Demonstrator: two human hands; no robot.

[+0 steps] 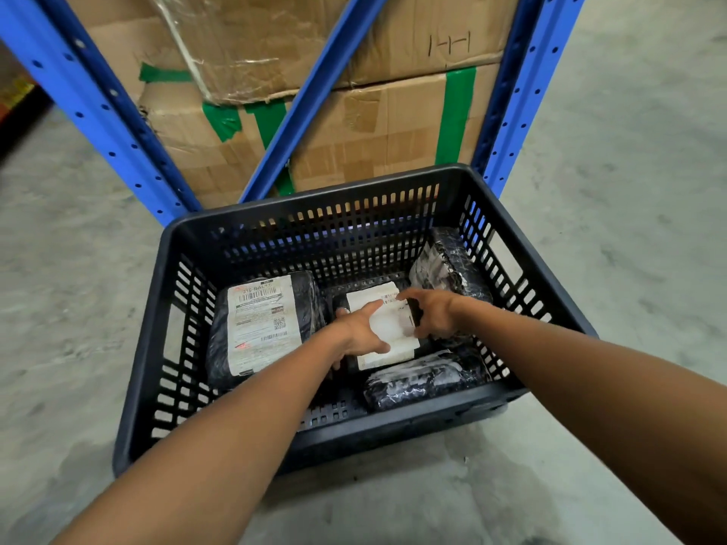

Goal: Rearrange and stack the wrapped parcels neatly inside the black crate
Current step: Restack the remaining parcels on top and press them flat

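A black slotted crate point(157, 308) stands on the concrete floor and holds several black-wrapped parcels with white labels. The large parcel point(259, 328) lies flat at the crate's left. In the middle lies a smaller parcel point(393, 328), label up; my left hand point(362, 332) grips its left edge and my right hand point(432, 314) grips its right edge. Another parcel point(448, 265) leans against the crate's right wall behind my right hand. Along the near right lies one more parcel point(425, 381).
Behind the crate stands a blue steel rack point(118, 123) with a diagonal brace point(310, 96). Stacked cardboard boxes point(373, 123) with green tape sit inside it. Grey concrete floor point(629, 190) spreads on both sides.
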